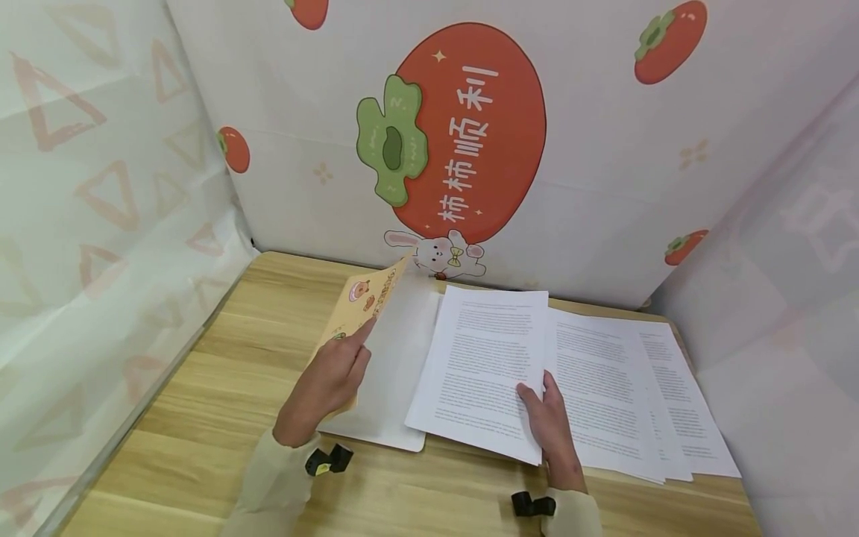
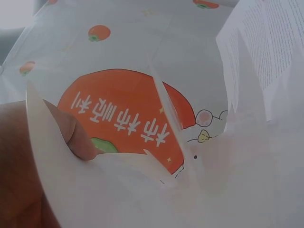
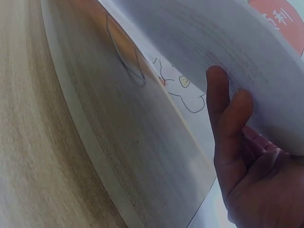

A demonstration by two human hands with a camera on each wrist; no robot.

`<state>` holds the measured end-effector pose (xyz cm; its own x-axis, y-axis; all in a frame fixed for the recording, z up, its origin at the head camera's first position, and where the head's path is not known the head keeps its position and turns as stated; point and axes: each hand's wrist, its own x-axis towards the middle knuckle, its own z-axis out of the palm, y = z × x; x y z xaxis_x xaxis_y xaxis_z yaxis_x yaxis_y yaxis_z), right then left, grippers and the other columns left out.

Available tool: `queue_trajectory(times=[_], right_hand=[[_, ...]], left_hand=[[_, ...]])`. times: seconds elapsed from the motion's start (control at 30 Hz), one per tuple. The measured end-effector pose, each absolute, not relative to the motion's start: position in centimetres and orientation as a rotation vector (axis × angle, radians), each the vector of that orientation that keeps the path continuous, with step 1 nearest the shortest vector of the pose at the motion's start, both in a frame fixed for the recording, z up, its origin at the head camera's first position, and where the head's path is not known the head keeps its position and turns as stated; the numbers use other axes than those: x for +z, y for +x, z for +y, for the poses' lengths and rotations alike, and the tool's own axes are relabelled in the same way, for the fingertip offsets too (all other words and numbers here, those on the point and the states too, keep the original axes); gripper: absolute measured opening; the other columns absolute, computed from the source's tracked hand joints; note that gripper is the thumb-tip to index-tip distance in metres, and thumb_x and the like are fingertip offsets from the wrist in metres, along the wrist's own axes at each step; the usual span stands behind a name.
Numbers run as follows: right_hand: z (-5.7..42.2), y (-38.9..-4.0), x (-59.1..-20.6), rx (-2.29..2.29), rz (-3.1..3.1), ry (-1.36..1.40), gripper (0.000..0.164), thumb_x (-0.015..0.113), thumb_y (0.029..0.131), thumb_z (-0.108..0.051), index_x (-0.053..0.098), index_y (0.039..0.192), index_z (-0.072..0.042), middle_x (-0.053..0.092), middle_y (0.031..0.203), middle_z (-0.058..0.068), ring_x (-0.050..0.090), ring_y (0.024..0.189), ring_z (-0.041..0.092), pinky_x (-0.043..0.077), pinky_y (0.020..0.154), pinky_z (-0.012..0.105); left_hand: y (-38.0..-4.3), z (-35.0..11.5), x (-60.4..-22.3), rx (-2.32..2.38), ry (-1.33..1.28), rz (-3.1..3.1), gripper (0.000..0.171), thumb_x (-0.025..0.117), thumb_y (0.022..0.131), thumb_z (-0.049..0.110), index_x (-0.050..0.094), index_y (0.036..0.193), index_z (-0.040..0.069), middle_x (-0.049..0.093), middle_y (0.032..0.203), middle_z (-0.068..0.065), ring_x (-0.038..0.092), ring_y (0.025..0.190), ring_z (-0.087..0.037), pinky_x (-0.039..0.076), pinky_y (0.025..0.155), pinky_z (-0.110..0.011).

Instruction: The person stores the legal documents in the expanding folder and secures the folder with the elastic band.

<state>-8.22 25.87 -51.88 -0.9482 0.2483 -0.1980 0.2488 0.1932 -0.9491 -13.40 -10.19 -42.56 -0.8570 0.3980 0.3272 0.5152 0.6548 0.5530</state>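
A folder (image 1: pixel 396 358) with a pale inside lies spread on the table, its orange cartoon-printed cover (image 1: pixel 356 298) lifted at the left. My left hand (image 1: pixel 335 373) holds that raised cover; in the left wrist view its thumb (image 2: pixel 83 145) lies on the pale inner side. Printed sheets (image 1: pixel 490 358) tilt over the folder's right edge. My right hand (image 1: pixel 552 418) grips them at their lower right edge, thumb on top. From below, the right wrist view shows fingers (image 3: pixel 219 95) against the underside of the sheets (image 3: pixel 190 42).
More printed sheets (image 1: pixel 604 403) lie fanned out at the right of the wooden table (image 1: pixel 201 380). A white cloth with persimmon prints (image 1: pixel 295 209) stands close behind the table, with further cloth walls on the left (image 1: pixel 87 224) and right (image 1: pixel 792 313).
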Motion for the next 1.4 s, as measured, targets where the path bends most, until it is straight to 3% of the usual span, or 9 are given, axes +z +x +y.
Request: queue_trajectory(times=[0.37, 0.63, 1.0, 1.4], right_hand=[[25.9, -8.4, -52.2, -1.913, 2.425, 0.525, 0.052, 0.053, 0.106, -0.019, 0.038, 0.155, -0.01, 0.061, 0.131, 0.016, 0.062, 0.098, 0.022, 0.047, 0.083, 0.028], [25.5, -8.8, -52.5, -1.91, 2.439, 0.489, 0.054, 0.053, 0.105, -0.017, 0.037, 0.156, -0.008, 0.058, 0.138, 0.016, 0.058, 0.109, 0.024, 0.041, 0.094, 0.03], [25.2, -9.0, -52.4, -1.864, 2.459, 0.51, 0.053, 0.052, 0.105, -0.019, 0.037, 0.156, -0.01, 0.06, 0.136, 0.015, 0.061, 0.104, 0.023, 0.044, 0.091, 0.033], [24.7, -9.0, -52.4, -1.887, 2.455, 0.456, 0.055, 0.054, 0.105, -0.018, 0.038, 0.156, -0.007, 0.061, 0.131, 0.017, 0.059, 0.107, 0.025, 0.039, 0.098, 0.039]], left_hand=[[-13.3, -10.2, -42.4, -0.997, -0.748, -2.698, 0.05, 0.045, 0.099, 0.0, 0.047, 0.149, -0.009, 0.033, 0.058, 0.009, 0.024, 0.047, -0.001, 0.031, 0.048, -0.026], [-13.3, -10.2, -42.5, -1.002, -0.748, -2.699, 0.051, 0.045, 0.099, -0.001, 0.047, 0.149, -0.009, 0.032, 0.059, 0.009, 0.023, 0.048, -0.001, 0.03, 0.048, -0.026], [-13.3, -10.2, -42.5, -0.989, -0.74, -2.713, 0.051, 0.045, 0.099, 0.0, 0.046, 0.15, -0.008, 0.034, 0.059, 0.009, 0.024, 0.047, -0.001, 0.031, 0.047, -0.026], [-13.3, -10.1, -42.6, -0.985, -0.756, -2.691, 0.051, 0.045, 0.098, -0.001, 0.047, 0.149, -0.009, 0.033, 0.059, 0.008, 0.024, 0.048, -0.001, 0.031, 0.048, -0.026]])
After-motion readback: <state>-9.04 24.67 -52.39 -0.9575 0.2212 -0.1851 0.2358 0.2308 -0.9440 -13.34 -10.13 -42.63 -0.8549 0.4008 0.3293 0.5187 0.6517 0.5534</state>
